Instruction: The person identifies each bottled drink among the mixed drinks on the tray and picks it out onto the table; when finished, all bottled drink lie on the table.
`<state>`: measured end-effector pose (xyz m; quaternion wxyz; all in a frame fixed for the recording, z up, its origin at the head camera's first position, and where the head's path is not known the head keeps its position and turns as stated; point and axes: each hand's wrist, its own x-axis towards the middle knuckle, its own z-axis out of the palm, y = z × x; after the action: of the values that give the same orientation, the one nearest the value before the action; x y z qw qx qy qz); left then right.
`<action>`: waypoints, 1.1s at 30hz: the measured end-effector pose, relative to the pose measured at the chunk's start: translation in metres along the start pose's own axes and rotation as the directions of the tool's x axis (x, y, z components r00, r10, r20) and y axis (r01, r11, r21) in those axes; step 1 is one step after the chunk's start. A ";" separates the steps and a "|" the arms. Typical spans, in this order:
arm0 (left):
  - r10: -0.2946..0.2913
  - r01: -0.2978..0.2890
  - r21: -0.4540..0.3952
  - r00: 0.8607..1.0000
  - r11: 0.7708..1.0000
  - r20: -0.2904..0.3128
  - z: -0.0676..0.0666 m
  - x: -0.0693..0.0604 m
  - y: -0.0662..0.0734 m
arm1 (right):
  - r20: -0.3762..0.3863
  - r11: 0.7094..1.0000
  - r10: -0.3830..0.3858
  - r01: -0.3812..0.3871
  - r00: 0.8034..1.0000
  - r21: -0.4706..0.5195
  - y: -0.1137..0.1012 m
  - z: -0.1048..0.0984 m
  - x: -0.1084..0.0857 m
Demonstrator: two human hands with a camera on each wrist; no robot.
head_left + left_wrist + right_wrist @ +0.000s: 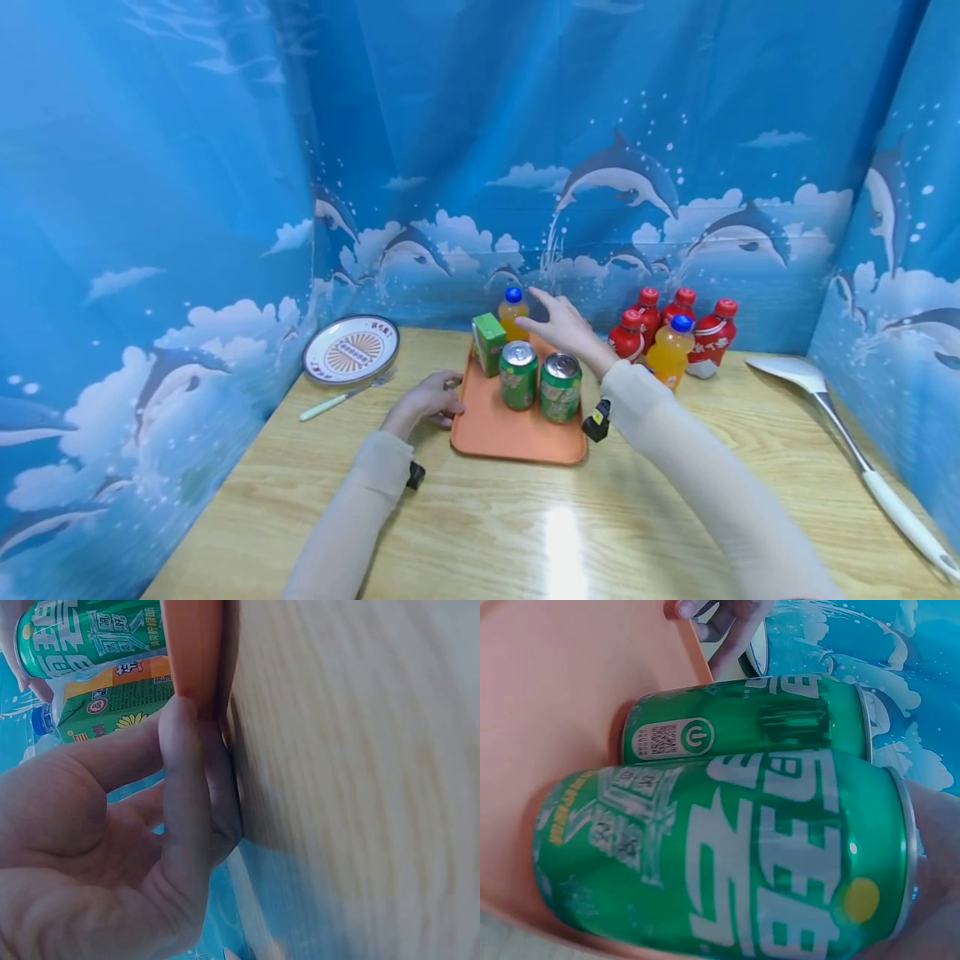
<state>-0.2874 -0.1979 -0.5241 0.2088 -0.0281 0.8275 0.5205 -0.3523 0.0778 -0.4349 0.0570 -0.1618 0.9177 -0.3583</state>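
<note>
An orange tray [517, 437] lies on the table, bearing two green cans [518, 377], a green drink carton [489, 346] and an orange juice bottle [513, 315] with a blue cap. At the tray's left edge my left hand [431, 398] pinches the rim; in the left wrist view its thumb [182, 750] presses against the tray wall. My right hand [562, 327] hovers over the tray's back right part, thumb and fingers spread, just right of the juice bottle and holding nothing. The right wrist view shows the nearer can [727, 855] large, hiding most of this hand.
Right of the tray stand several red bottles [707, 337] and another orange juice bottle [670, 350]. A long-handled white spatula [840, 425] lies at the far right. To the left are a white patterned plate [351, 350] and a fork [337, 402]. A blue dolphin curtain [465, 167] surrounds the table.
</note>
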 end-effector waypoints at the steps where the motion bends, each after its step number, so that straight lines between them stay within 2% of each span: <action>1: 0.005 -0.005 0.002 1.000 1.000 0.000 0.000 0.000 0.000 | 0.010 1.000 0.005 -0.005 1.000 0.000 -0.001 0.000 0.001; 7: 0.028 -0.028 -0.002 1.000 1.000 0.004 0.001 -0.001 0.000 | 0.034 1.000 0.022 -0.023 0.999 0.010 0.001 0.001 0.007; 12: 0.036 -0.036 -0.008 0.999 0.999 0.004 0.000 -0.003 0.001 | 0.035 1.000 0.005 -0.005 0.999 0.012 0.003 0.005 0.013; 17: 0.036 -0.036 -0.003 0.999 0.999 0.003 -0.001 -0.003 0.000 | 0.038 1.000 0.010 -0.009 0.999 -0.022 0.003 0.013 0.019; 23: 0.036 -0.036 -0.004 0.999 0.999 0.003 0.000 -0.001 -0.002 | 0.012 0.998 0.025 -0.024 1.000 -0.065 -0.001 0.020 0.021; 33: 0.027 -0.027 -0.001 1.000 1.000 0.006 0.000 0.000 -0.002 | -0.094 0.980 0.037 -0.055 0.995 -0.192 -0.006 0.024 0.024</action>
<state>-0.2873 -0.1989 -0.5260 0.2042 -0.0154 0.8270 0.5235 -0.3676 0.0499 -0.4482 0.0078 -0.1290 0.9534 -0.2726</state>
